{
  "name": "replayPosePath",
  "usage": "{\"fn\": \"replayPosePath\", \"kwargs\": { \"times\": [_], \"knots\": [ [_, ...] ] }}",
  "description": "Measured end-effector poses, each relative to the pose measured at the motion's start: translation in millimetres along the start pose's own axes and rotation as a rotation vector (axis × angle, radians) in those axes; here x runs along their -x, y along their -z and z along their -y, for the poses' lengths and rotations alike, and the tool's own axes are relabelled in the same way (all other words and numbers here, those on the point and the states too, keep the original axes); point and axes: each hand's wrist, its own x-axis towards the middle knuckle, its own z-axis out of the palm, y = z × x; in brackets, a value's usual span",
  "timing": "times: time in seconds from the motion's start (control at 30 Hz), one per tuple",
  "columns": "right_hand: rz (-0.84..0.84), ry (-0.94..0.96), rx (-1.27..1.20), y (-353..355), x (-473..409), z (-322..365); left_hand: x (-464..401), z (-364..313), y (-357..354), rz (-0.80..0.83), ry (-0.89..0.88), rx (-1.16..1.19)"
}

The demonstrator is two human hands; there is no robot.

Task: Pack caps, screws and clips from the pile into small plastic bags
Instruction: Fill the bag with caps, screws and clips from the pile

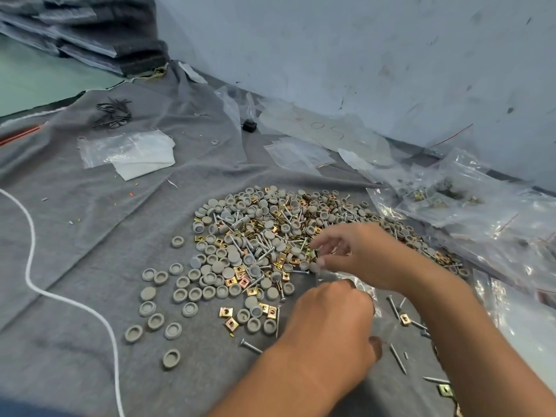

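A small clear plastic bag [349, 284] is pinched by the left hand [328, 317], while a round grey cap [314, 267] is pinched just above it by the right hand [358, 254].

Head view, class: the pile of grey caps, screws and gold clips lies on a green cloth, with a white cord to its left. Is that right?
Not quite. In the head view the pile of grey caps, screws and gold clips lies on a grey cloth, not a green one. The white cord does run to its left, as stated.
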Motion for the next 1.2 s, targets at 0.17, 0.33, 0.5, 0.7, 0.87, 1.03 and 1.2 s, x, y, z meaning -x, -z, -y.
{"fn": "replayPosePath", "kwargs": {
  "times": [0.17, 0.33, 0.5, 0.7, 0.87, 1.03, 1.2],
  "knots": [
    [0.106, 0.017, 0.16, -13.1, -42.3, 4.7, -1.4, 2.6, 1.2, 0.016, 0.001, 0.009],
    [0.052, 0.059, 0.203, -17.5, -43.2, 5.9, -1.0, 2.9, 3.3, 0.024, 0.0, -0.009],
    [0.027, 0.081, 0.167, -22.5, -37.6, 4.7, 0.2, 1.7, 1.3, 0.039, -0.007, -0.015],
    [-0.127, 0.076, 0.09, -18.0, -24.8, 8.6, -0.3, 1.6, 1.3, 0.04, 0.006, -0.034],
    [-0.406, 0.072, -0.247, 1.8, 31.0, 4.1, -2.4, 6.8, 4.4, 0.005, 0.043, 0.02],
    [-0.403, 0.124, -0.248, 9.1, 95.5, 11.8, -3.5, 12.3, 7.5, -0.024, 0.082, 0.192],
    [-0.217, 0.011, 0.045, -1.9, 95.4, 8.0, -4.4, 9.4, 7.4, -0.029, 0.077, 0.193]
  ]
}}
